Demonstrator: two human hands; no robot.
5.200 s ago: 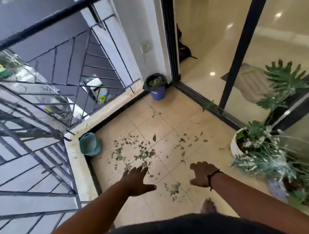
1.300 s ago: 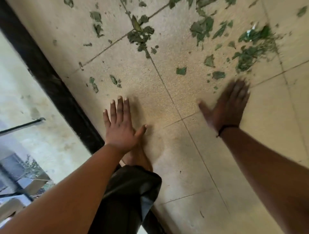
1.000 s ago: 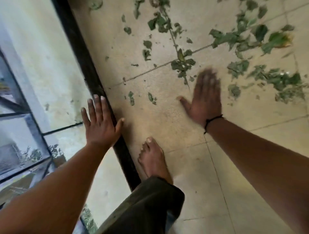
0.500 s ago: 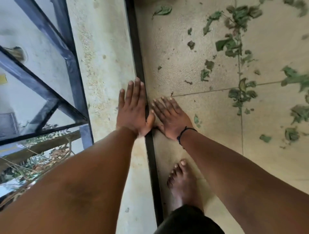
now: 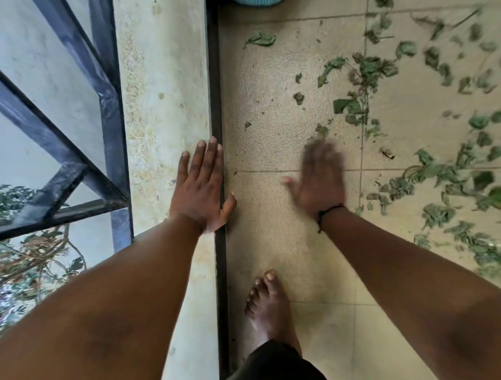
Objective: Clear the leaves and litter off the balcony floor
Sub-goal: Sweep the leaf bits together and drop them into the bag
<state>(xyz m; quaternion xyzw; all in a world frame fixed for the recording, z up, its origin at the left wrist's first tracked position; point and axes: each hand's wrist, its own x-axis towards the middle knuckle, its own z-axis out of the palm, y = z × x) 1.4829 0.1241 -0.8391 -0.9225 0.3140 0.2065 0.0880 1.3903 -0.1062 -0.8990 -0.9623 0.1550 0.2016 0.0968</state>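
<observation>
Beige floor tiles (image 5: 273,244) fill the middle and right of the head view, bounded on the left by a dark strip (image 5: 217,81) that runs from 12 to 6 o'clock. Beyond the strip lies a pale stained concrete ledge (image 5: 160,81), and at 9 o'clock a dark metal railing (image 5: 105,89) stands over greenery far below.

Green leaves (image 5: 363,70) and torn bits of litter lie scattered over the tiles from 12 round to 4 o'clock, thickest at 3 o'clock; they point every way, with no common long axis. One curled leaf (image 5: 260,39) lies alone near the strip at 12 o'clock, its length running roughly 9 to 3.

At centre, the left hand (image 5: 200,190) lies flat with fingers straight and pointing to 12, its palm over the ledge and its thumb across the strip; its grip is wide and holds nothing. Right of centre, the right hand (image 5: 320,179) is blurred, fingers spread and pointing to 12 above the floor, just short of the nearest leaves; its grip is wide too. A thin black band (image 5: 329,211) circles that wrist.

A bare foot (image 5: 268,306) stands on the tiles at 6 o'clock. A teal object (image 5: 257,2) shows at the top edge. No writing can be read.
</observation>
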